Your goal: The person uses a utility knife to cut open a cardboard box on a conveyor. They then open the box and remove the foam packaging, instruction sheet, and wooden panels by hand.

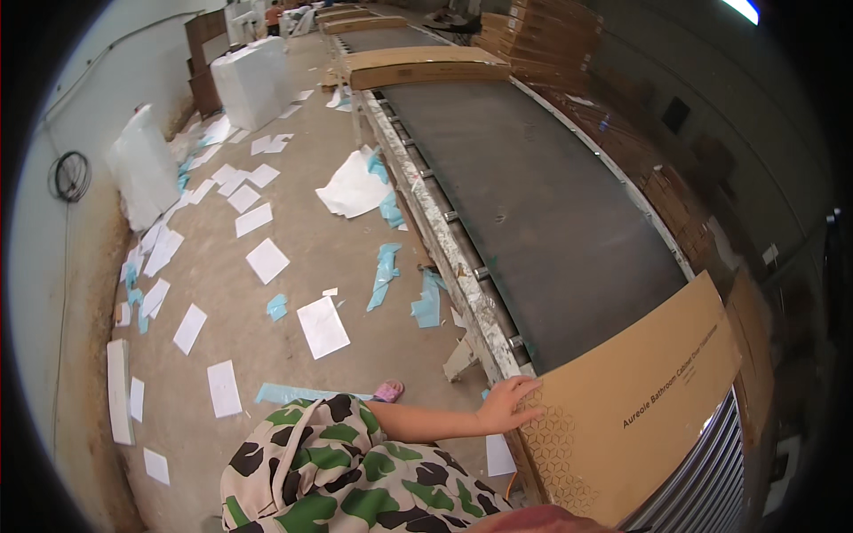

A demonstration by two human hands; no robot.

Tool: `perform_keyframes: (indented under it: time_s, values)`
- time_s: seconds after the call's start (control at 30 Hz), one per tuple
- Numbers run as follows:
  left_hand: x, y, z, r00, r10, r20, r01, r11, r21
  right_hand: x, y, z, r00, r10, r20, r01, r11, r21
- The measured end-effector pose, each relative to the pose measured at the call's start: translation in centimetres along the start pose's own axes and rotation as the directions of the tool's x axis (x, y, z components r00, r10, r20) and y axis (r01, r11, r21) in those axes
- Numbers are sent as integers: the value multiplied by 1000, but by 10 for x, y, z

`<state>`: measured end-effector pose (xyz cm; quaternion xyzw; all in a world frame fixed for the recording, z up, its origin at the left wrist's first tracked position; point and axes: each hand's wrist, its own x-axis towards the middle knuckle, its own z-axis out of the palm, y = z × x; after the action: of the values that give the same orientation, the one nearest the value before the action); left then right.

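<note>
My left hand (pixel 508 404) rests on the left edge of a flat brown cardboard box (pixel 635 400), near its far left corner. Thumb and fingers are apart and press lightly on the top, not closed round anything. The box has a printed line pattern and dark lettering. It lies across the near end of a dark conveyor belt (pixel 533 204) and reaches over a metal roller conveyor (pixel 702 471). My right hand does not show. A camouflage sleeve (pixel 346 462) covers my upper left arm.
Another long carton (pixel 426 67) lies across the belt farther off. White sheets (pixel 322 327) and blue plastic scraps (pixel 384 275) litter the floor on the left. Wrapped white blocks (pixel 251 83) stand along the wall. Stacked cartons (pixel 538 40) rise at the far right; a person (pixel 274 18) is far back.
</note>
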<state>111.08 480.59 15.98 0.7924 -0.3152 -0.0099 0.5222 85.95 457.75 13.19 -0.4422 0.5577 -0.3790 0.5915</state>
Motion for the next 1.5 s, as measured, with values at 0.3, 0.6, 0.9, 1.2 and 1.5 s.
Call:
perform_keyframes:
  time_s: [0.3,0.6,0.9,1.2,1.5]
  values:
    - [247,-152,-147,946,175,-272,-141,980,139,-138,21,155,715,-69,696,-483,672,562]
    - [261,-193,-204,991,-1,-130,2,1000,9,-207,14,323,902,43,430,-111,985,135]
    - [119,-63,-166,995,67,72,-67,998,-4,-52,-71,231,961,-113,253,107,994,35]
    - [125,-48,-117,971,-8,-241,113,899,423,311,-229,162,946,-323,22,317,912,-259]
    - [136,-34,-89,821,14,-571,421,660,622,703,-222,86,847,-401,350,412,78,-908]
